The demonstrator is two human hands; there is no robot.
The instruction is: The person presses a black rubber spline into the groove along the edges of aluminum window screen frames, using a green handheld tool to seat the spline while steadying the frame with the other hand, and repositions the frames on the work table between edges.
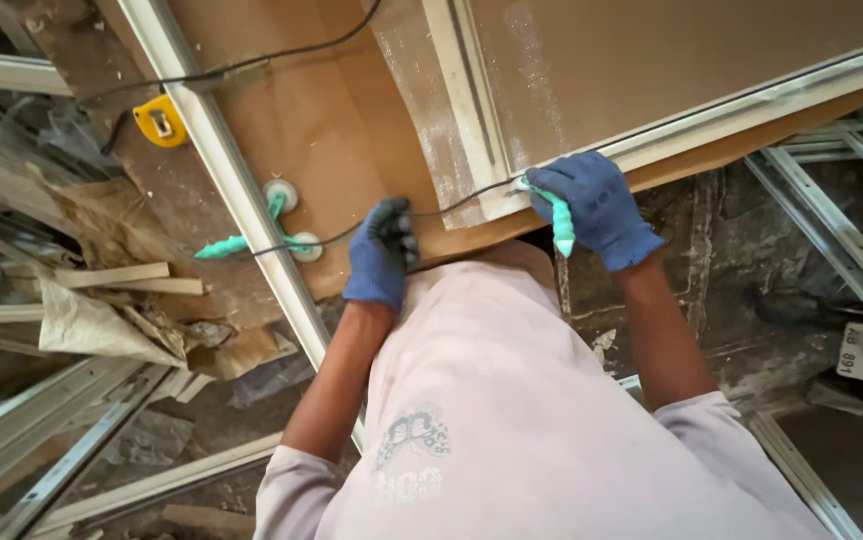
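Note:
My right hand, in a blue glove, is closed around a teal-handled tool whose tip meets the corner of a white frame profile on the brown board. In a blue and black glove, my left hand grips the near edge of that board, and a thin black cable runs across the board between my two hands. My light shirt hides what lies below the board's edge.
A teal roller tool with two white wheels lies left of my left hand. A yellow tape measure sits at the board's far left. White frame profiles cross the board. Scrap wood and paper pile at left; metal frames lean at right.

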